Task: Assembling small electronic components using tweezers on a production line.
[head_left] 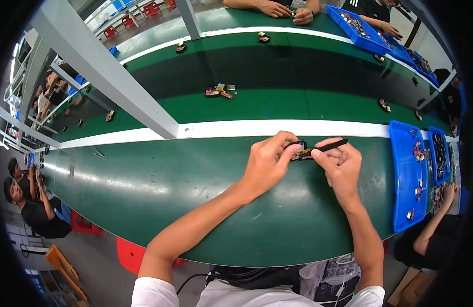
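My left hand (265, 162) grips a small black-cased electronic part (301, 156), with thumb and fingers pinched at its left side. A bit of yellow shows inside the part. In my right hand (343, 166) is a slim black pen-shaped tool (332, 145), its tip pointing left onto the part. Both hands meet above the green workbench (206, 169), close to its far white edge. My fingers cover much of the part, so its exact kind is unclear.
Right of my hands lies a blue tray (398, 174) with several small parts; another blue tray (440, 153) stands beyond it. A grey post (108, 77) rises at left. Small electronic parts (219, 90) rest on the green belt. Co-workers' hands (290, 11) work across it.
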`<action>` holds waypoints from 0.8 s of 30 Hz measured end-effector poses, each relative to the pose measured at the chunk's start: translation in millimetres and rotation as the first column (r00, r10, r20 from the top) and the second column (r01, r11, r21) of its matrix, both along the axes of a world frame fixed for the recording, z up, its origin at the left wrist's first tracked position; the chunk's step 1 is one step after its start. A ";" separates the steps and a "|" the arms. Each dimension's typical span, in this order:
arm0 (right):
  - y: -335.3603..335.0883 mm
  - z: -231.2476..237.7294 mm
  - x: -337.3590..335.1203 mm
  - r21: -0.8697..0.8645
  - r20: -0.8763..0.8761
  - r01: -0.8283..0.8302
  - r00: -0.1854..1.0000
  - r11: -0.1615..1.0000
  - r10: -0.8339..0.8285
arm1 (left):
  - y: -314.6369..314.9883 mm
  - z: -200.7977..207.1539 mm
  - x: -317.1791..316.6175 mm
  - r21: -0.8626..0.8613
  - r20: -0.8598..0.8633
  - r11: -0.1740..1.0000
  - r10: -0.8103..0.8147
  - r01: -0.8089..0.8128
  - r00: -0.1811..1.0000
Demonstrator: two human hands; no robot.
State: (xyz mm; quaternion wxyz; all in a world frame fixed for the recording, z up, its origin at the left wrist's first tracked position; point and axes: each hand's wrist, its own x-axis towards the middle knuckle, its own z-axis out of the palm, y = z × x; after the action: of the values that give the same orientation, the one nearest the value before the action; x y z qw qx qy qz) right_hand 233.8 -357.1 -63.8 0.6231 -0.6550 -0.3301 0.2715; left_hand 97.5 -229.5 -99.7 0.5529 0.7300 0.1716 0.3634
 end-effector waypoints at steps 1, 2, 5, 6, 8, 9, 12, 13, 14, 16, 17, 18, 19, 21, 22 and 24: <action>0.1 0.2 -0.1 -0.001 -0.001 0.000 1.000 1.000 0.000 | -0.1 -0.4 -0.1 -0.001 -0.001 1.000 0.000 0.000 1.000; 0.4 0.3 -0.4 0.008 -0.011 0.001 1.000 1.000 -0.001 | -0.1 -0.8 -0.1 0.024 -0.002 1.000 0.005 -0.005 1.000; -0.4 3.7 -0.2 0.003 -0.038 -0.002 0.999 1.000 0.002 | 0.3 -1.2 -1.2 0.049 -0.009 0.999 0.002 -0.002 1.000; -0.5 4.8 0.0 -0.010 -0.055 -0.009 0.998 1.000 0.009 | 0.8 -1.1 -2.0 0.052 -0.017 0.999 -0.003 0.004 1.000; -0.2 5.4 -0.2 -0.009 -0.065 -0.012 0.998 1.000 0.011 | 1.1 1.4 -3.4 0.038 -0.025 0.999 -0.009 0.010 1.000; -0.4 5.4 0.1 -0.009 -0.071 -0.012 0.997 1.000 0.011 | 0.9 2.5 -3.3 0.022 -0.030 1.000 -0.017 0.018 0.999; -1.0 4.1 1.6 -0.010 -0.073 -0.018 0.997 1.000 0.017 | 0.4 3.3 -2.8 0.005 -0.021 1.000 -0.018 0.018 1.000; -1.1 3.9 1.6 -0.010 -0.074 -0.019 0.997 1.000 0.018 | 0.3 2.8 -2.8 0.006 -0.022 1.000 -0.017 0.017 1.000; -1.1 3.8 1.5 -0.005 -0.076 -0.016 0.997 1.000 0.016 | 0.2 2.1 -2.7 -0.006 -0.019 1.000 -0.021 0.021 1.000; -1.1 3.5 1.5 0.001 -0.078 -0.014 0.997 1.000 0.014 | 0.1 2.0 -2.5 -0.018 -0.017 1.000 -0.025 0.024 1.000; -1.0 3.5 1.7 0.008 -0.076 -0.015 0.997 1.000 0.016 | 0.0 3.0 -2.4 -0.015 -0.017 1.000 -0.026 0.026 1.000; -0.8 3.3 1.8 0.015 -0.074 -0.017 0.997 1.000 0.018 | -0.2 3.8 -2.5 -0.013 -0.016 1.000 -0.027 0.027 0.999; -1.0 3.6 1.9 0.016 -0.075 -0.019 0.997 1.000 0.020 | -0.4 4.7 -2.6 -0.013 -0.017 1.000 -0.026 0.026 1.000; -1.4 4.3 2.0 -0.010 -0.066 -0.022 0.998 1.000 0.021 | -0.5 6.1 -3.2 -0.005 -0.022 1.000 -0.024 0.024 0.999; -1.1 3.6 2.0 -0.008 -0.068 -0.025 0.997 1.000 0.025 | -0.2 6.1 -3.6 -0.004 -0.023 1.000 -0.020 0.020 1.000; -0.9 2.1 2.1 0.000 -0.056 -0.024 0.998 1.000 0.024 | 0.3 5.5 -3.4 -0.013 -0.022 1.000 -0.024 0.024 0.999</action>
State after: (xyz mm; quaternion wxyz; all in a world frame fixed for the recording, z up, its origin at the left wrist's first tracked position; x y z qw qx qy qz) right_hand 235.9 -358.0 -61.7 0.6285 -0.6433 -0.3202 0.2976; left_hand 94.1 -229.2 -94.2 0.5597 0.7325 0.1710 0.3477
